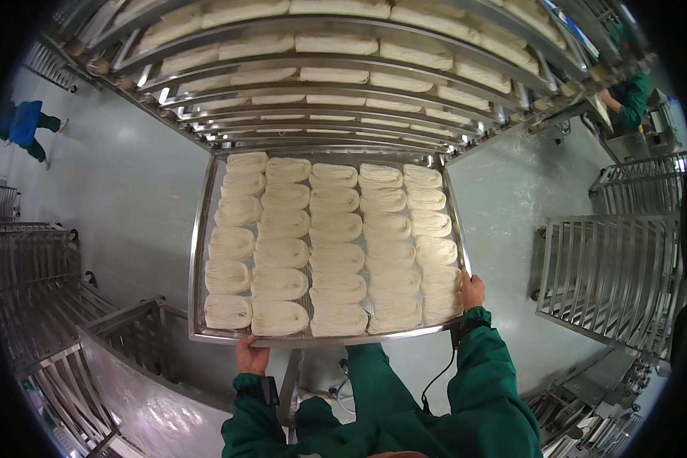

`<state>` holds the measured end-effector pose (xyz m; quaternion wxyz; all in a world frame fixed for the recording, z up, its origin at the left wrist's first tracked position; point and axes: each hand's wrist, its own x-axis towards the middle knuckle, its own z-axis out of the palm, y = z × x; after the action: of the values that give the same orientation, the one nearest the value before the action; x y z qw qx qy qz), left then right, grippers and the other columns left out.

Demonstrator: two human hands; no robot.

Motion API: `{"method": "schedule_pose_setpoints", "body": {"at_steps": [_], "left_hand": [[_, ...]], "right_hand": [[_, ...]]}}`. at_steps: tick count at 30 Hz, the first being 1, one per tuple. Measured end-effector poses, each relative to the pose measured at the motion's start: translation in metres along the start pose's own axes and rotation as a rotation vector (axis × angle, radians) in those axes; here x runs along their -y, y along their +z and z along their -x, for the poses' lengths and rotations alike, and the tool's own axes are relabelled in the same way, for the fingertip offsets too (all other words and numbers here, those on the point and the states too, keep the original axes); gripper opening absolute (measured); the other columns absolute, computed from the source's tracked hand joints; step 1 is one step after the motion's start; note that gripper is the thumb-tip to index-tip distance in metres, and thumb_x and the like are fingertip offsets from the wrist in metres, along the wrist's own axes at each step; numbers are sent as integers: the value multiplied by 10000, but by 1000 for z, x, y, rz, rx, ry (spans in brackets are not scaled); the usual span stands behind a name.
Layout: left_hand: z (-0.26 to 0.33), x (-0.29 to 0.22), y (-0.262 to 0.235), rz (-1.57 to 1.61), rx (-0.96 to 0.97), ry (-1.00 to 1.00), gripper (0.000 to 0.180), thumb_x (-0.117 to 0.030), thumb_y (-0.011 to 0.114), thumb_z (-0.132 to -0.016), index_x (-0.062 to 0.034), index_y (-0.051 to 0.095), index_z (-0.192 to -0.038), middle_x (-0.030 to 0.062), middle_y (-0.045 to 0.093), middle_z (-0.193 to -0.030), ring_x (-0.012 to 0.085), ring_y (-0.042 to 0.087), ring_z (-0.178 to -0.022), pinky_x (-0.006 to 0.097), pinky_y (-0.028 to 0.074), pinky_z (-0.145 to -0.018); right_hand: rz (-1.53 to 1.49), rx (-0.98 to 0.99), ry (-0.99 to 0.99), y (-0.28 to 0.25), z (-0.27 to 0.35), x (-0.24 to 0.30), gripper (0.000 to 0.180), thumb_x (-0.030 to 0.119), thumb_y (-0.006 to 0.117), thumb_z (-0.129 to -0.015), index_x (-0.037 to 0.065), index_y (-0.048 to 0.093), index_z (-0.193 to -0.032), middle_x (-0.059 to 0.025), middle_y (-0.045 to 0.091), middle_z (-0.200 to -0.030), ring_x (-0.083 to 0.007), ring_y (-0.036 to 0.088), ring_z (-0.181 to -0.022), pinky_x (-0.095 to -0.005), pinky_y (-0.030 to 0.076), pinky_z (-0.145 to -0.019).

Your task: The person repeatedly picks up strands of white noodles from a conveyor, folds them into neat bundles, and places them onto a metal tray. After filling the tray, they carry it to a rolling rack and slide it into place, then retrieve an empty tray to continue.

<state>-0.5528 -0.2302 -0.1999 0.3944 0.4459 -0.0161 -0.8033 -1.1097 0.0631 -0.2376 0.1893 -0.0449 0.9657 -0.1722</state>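
A wide metal tray with a mesh base lies in front of me, covered with rows of pale folded noodle bundles. My left hand grips its near rim left of the middle, fingers hidden beneath. Around the right rim, close to the near corner, my right hand is closed. The tray's far end meets a tall metal rack holding several more trays of similar noodles. Whether that end rests in a rack slot, I cannot tell.
Slatted metal racks stand on the right, with others on the left. A metal frame is near my left arm. A person in blue and green is far left; another person's green sleeve shows far right.
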Motion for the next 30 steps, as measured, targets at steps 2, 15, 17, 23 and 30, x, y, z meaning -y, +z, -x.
{"method": "schedule_pose_setpoints", "body": {"at_steps": [2, 15, 17, 23, 30], "left_hand": [[-36, 12, -6, 38, -62, -44, 464, -41, 556, -894, -9, 560, -1357, 114, 640, -1345, 293, 593, -1257, 456, 458, -1114], [-277, 132, 126, -57, 153, -114, 560, 124, 569, -857, -157, 446, -1325, 99, 562, -1283, 314, 570, -1198, 590, 426, -1135], [-307, 137, 167, -111, 210, -93, 697, 151, 540, -848, -187, 360, -1430, 99, 445, -1460, 339, 494, -1316, 565, 414, -1152], [-388, 122, 266, -274, 263, -87, 1037, 185, 481, -830, -167, -91, -1620, 129, 89, -1672, 403, 349, -1461, 507, 378, -1193], [-460, 134, 284, -375, 144, 86, 607, -14, 487, -988, -45, 316, -1570, 153, 352, -1587, 329, 437, -1407, 466, 413, -1142]], "right_hand": [[-43, 13, -1, 20, -20, 1, 648, 597, 585, -926, -42, 680, -880, -241, 684, -800, -442, 643, -794, -512, 479, -723], [-132, -190, -728, 132, -150, 177, 604, 264, 679, -936, -65, 457, -1391, -285, 491, -1387, -448, 457, -1285, -506, 346, -1106], [-20, -264, -919, 131, -161, 226, 681, 268, 696, -931, -15, 408, -1479, -256, 427, -1508, -436, 377, -1409, -560, 262, -1175], [343, -279, -990, 139, -212, 329, 709, 474, 652, -956, 29, 433, -1462, -214, 487, -1439, -405, 423, -1347, -580, 260, -1117], [336, -207, -1050, 154, -230, 324, 638, 585, 656, -902, 56, 593, -1255, -183, 567, -1317, -363, 463, -1279, -546, 277, -1064]]}}
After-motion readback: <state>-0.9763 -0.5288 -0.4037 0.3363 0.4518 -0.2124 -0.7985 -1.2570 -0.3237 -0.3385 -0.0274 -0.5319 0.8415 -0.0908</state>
